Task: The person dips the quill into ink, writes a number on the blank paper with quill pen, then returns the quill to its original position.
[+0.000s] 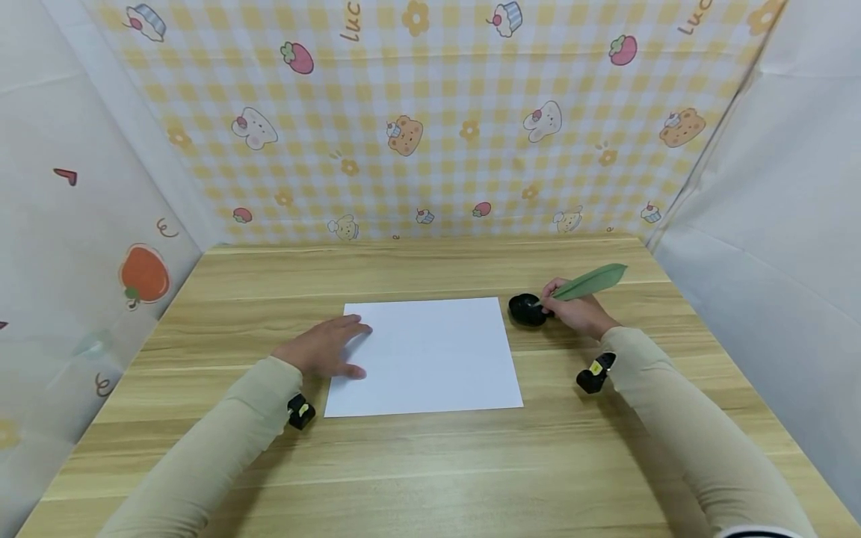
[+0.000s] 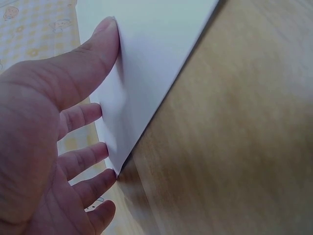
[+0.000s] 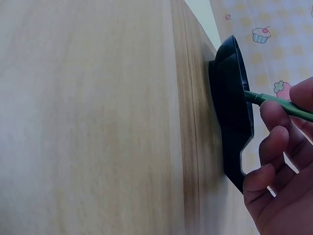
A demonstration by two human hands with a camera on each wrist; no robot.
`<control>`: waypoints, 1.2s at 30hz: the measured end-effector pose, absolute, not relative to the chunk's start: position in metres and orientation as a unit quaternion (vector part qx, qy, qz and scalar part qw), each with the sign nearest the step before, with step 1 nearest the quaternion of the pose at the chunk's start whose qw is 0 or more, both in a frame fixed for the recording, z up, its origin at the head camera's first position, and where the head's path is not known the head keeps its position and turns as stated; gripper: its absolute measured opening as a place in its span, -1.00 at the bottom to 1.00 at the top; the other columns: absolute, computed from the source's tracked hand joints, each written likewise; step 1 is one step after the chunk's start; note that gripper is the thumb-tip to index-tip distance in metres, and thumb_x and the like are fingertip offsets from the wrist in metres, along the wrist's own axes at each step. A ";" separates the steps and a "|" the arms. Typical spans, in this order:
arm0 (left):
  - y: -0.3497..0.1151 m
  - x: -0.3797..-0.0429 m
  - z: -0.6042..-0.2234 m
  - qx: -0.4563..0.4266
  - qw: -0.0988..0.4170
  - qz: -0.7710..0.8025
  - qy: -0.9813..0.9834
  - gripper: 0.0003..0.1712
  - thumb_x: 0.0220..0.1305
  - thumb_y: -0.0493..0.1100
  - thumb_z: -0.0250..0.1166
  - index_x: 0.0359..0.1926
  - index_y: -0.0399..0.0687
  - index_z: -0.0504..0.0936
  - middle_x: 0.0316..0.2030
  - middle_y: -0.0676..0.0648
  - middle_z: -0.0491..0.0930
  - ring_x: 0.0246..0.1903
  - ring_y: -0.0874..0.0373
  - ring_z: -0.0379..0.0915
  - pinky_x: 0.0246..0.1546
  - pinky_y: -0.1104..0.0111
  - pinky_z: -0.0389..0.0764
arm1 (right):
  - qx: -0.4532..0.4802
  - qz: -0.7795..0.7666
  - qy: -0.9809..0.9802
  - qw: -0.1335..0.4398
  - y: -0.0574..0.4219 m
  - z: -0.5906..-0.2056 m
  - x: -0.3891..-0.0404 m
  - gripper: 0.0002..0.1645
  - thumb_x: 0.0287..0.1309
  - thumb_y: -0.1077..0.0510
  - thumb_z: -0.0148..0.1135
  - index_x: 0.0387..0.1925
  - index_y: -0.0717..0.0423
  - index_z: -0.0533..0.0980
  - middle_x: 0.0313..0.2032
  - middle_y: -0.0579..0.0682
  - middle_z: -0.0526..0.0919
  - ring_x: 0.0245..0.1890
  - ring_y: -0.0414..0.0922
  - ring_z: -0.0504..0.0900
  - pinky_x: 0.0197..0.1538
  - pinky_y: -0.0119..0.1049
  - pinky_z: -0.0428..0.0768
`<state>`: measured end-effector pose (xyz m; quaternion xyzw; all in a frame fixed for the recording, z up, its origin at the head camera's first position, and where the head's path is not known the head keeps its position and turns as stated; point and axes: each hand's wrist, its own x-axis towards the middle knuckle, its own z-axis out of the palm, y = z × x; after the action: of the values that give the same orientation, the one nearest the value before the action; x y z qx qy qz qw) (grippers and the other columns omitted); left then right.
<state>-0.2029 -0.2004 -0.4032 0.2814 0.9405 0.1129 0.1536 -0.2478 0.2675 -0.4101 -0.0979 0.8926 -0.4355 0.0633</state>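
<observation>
A white sheet of paper (image 1: pixel 430 359) lies on the wooden table. On its left edge rests my left hand (image 1: pixel 326 347), thumb and fingers spread; in the left wrist view the fingertips (image 2: pixel 100 149) meet the paper's edge. My right hand (image 1: pixel 575 310) pinches a green pen (image 3: pixel 276 102) whose upper end is shaped like a leaf (image 1: pixel 592 282). Its tip reaches inside the rim of a small black dish (image 1: pixel 527 310) with a short handle (image 3: pixel 234 171). The dish stands just right of the paper, and the tip itself is hidden by its wall in the right wrist view.
The wooden tabletop (image 1: pixel 430 478) reaches back to a yellow checked cloth wall (image 1: pixel 437 172) with cartoon prints. White cloth (image 1: pixel 760 224) hangs on the right side, and a printed white cloth (image 1: pixel 60 246) on the left. A black wrist camera (image 1: pixel 595 373) hangs beneath the right sleeve.
</observation>
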 end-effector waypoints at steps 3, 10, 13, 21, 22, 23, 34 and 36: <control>-0.200 -0.203 -0.403 0.279 0.156 0.115 0.941 -0.07 0.07 0.20 0.43 0.35 -0.15 0.34 0.39 -0.34 0.16 0.37 -0.29 0.04 0.32 -0.13 0.12 | -0.100 -0.431 0.895 0.062 0.267 -0.410 -0.248 -0.88 0.34 0.19 0.08 -0.23 0.19 0.47 -0.36 0.07 0.61 -0.39 -0.06 0.53 -0.34 -0.32 0.50; -0.201 -0.204 -0.404 0.283 0.150 0.116 0.940 -0.07 0.07 0.21 0.43 0.35 -0.15 0.34 0.38 -0.35 0.16 0.36 -0.29 0.05 0.31 -0.13 0.14 | -0.105 -0.422 0.898 0.062 0.266 -0.410 -0.249 -0.89 0.33 0.20 0.09 -0.26 0.18 0.48 -0.38 0.05 0.61 -0.38 -0.05 0.54 -0.32 -0.29 0.49; -0.201 -0.204 -0.405 0.282 0.149 0.116 0.941 -0.07 0.06 0.21 0.43 0.35 -0.15 0.35 0.38 -0.35 0.17 0.36 -0.29 0.05 0.31 -0.13 0.14 | -0.104 -0.422 0.898 0.065 0.266 -0.410 -0.249 -0.89 0.33 0.20 0.08 -0.26 0.18 0.48 -0.38 0.05 0.61 -0.37 -0.04 0.54 -0.31 -0.27 0.49; -0.201 -0.203 -0.402 0.275 0.153 0.109 0.943 -0.07 0.06 0.21 0.44 0.35 -0.14 0.34 0.39 -0.34 0.16 0.37 -0.29 0.05 0.31 -0.13 0.14 | -0.101 -0.426 0.897 0.068 0.265 -0.407 -0.249 -0.88 0.34 0.19 0.07 -0.24 0.18 0.48 -0.36 0.07 0.62 -0.34 -0.03 0.55 -0.29 -0.27 0.49; -0.201 -0.203 -0.402 0.274 0.153 0.109 0.943 -0.07 0.07 0.21 0.43 0.36 -0.13 0.34 0.39 -0.34 0.16 0.37 -0.29 0.04 0.31 -0.13 0.14 | -0.101 -0.426 0.897 0.068 0.265 -0.406 -0.249 -0.87 0.34 0.19 0.07 -0.23 0.18 0.48 -0.35 0.07 0.62 -0.34 -0.03 0.55 -0.28 -0.27 0.50; -0.200 -0.203 -0.401 0.273 0.154 0.108 0.943 -0.07 0.07 0.21 0.43 0.36 -0.13 0.34 0.39 -0.34 0.15 0.37 -0.29 0.04 0.31 -0.13 0.14 | -0.101 -0.427 0.896 0.068 0.265 -0.406 -0.249 -0.87 0.34 0.18 0.07 -0.23 0.18 0.48 -0.35 0.07 0.62 -0.34 -0.04 0.55 -0.29 -0.28 0.50; -0.200 -0.203 -0.403 0.263 0.166 0.101 0.945 -0.04 0.06 0.24 0.42 0.39 -0.08 0.30 0.42 -0.32 0.10 0.38 -0.30 0.00 0.32 -0.15 0.10 | -0.097 -0.432 0.894 0.071 0.265 -0.403 -0.248 -0.85 0.36 0.18 0.05 -0.21 0.20 0.46 -0.32 0.10 0.62 -0.30 0.01 0.56 -0.29 -0.28 0.51; -0.200 -0.203 -0.403 0.264 0.166 0.102 0.945 -0.03 0.05 0.25 0.42 0.38 -0.09 0.31 0.42 -0.33 0.10 0.38 -0.31 0.00 0.31 -0.16 0.10 | -0.097 -0.432 0.894 0.072 0.265 -0.402 -0.248 -0.84 0.37 0.17 0.05 -0.20 0.21 0.46 -0.30 0.11 0.61 -0.28 0.02 0.56 -0.29 -0.27 0.51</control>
<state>-0.2034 -0.2001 -0.4031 0.2642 0.9447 0.1016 0.1657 -0.2483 0.2651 -0.4023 -0.0967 0.8938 -0.4319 0.0718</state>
